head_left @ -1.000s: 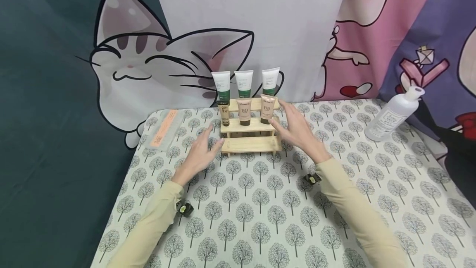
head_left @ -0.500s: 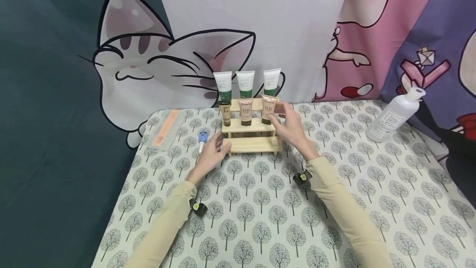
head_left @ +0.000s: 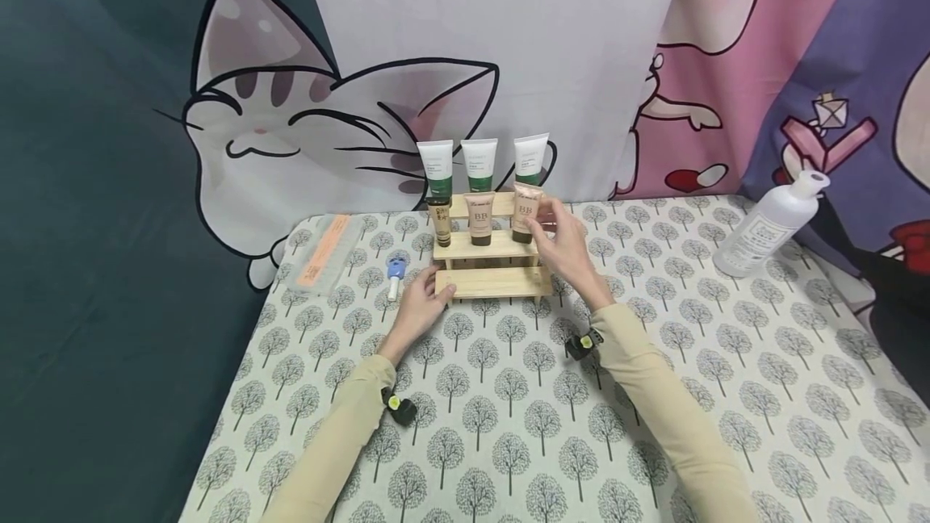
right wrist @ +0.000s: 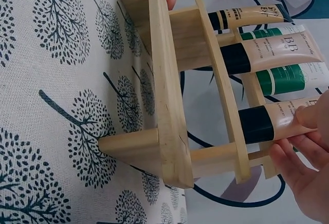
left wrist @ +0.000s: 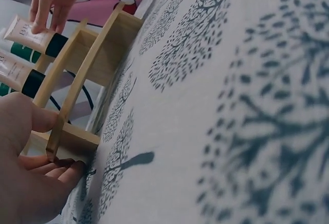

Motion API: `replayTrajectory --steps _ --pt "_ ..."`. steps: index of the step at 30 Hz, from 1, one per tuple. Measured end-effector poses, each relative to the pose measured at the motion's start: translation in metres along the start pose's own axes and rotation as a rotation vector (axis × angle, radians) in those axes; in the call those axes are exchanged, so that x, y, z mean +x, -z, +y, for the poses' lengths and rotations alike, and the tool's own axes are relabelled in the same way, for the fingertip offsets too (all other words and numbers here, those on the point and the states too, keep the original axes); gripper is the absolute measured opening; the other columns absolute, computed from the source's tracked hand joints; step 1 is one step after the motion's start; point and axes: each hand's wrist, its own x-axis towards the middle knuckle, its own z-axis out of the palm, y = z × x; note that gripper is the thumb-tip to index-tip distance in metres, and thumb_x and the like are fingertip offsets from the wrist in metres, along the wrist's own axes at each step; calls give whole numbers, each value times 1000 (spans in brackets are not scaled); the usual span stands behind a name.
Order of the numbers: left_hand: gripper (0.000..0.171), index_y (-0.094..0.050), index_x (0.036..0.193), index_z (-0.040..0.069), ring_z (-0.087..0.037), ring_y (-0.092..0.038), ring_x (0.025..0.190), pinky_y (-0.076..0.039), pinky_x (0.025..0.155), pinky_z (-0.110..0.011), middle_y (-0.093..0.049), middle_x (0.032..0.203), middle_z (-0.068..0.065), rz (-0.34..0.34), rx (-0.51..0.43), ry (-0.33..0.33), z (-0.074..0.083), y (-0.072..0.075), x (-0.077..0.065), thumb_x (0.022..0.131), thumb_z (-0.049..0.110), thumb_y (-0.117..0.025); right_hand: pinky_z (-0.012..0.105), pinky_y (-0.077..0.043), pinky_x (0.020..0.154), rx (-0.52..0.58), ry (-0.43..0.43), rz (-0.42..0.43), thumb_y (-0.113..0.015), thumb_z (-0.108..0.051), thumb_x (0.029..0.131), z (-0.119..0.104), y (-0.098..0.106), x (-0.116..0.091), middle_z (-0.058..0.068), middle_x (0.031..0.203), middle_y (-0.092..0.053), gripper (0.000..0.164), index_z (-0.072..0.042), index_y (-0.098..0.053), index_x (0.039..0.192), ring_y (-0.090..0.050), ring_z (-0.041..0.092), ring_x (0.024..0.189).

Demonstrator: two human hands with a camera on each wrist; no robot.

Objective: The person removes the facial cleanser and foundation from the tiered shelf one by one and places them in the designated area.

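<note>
A three-step wooden display stand (head_left: 494,282) stands on the cloth. My left hand (head_left: 420,307) grips the left end of its lowest step, thumb on top and fingers beneath, as the left wrist view shows. On the middle step, my right hand (head_left: 568,247) pinches the rightmost pink BB cream tube (head_left: 525,207), cap down, between thumb and fingers. The tube's black cap (right wrist: 255,125) is right at the step's surface. Beside it stand another BB cream tube (head_left: 480,216) and a small gold tube with a dark top (head_left: 440,220). White-and-green tubes (head_left: 479,161) line the top step.
Left of the stand lies a blue-and-white item (head_left: 395,269), close to my left hand. Farther left is a clear flat case with an orange strip (head_left: 324,250). A white pump bottle (head_left: 768,224) leans at the right. A printed curtain (head_left: 567,39) hangs behind.
Both hands have moved in to the stand. My left hand has taken hold of its lowest step, uncovering the blue-and-white item. My right hand has closed on the BB cream tube, which has shifted slightly.
</note>
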Motion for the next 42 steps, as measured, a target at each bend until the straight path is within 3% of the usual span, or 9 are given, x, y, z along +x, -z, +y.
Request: replayTrajectory --steps 13,22,30,38,42 --pt "59 -40 150 -1 -39 -56 133 -52 110 -40 -48 150 -27 65 -53 0 -9 -9 3 99 18 -63 48 -62 93 16 28 61 -67 -10 97 2 28 -6 25 117 -68 31 3 -56 124 -67 38 105" --pt "58 -38 151 -1 -38 -54 136 -52 111 -39 -47 152 -26 52 -106 -7 -8 -10 0 101 18 -61 48 -62 93 -16 5 74 -67 -11 98 6 47 -13 25 117 -67 35 3 -56 127 -67 37 105" --pt "58 -39 152 1 -38 -53 137 -51 112 -40 -46 153 -24 63 -104 -5 -8 -11 -1 101 17 -61 25 -63 87 -53 6 78 -69 -12 97 12 56 -23 22 115 -70 32 1 -58 123 -69 32 101" --pt "57 -38 152 1 -38 -53 137 -51 111 -39 -47 153 -24 59 -131 -15 -10 -11 0 102 16 -61 5 -54 77 -96 -21 27 -68 -11 97 21 62 -37 24 111 -70 32 5 -58 123 -69 34 97" --pt "57 -38 152 2 -38 -54 136 -51 111 -39 -46 153 -24 56 -138 -16 -10 -11 0 101 16 -61 2 -52 76 -92 -49 -12 -67 -10 97 27 64 -45 27 110 -69 32 7 -58 123 -69 37 97"
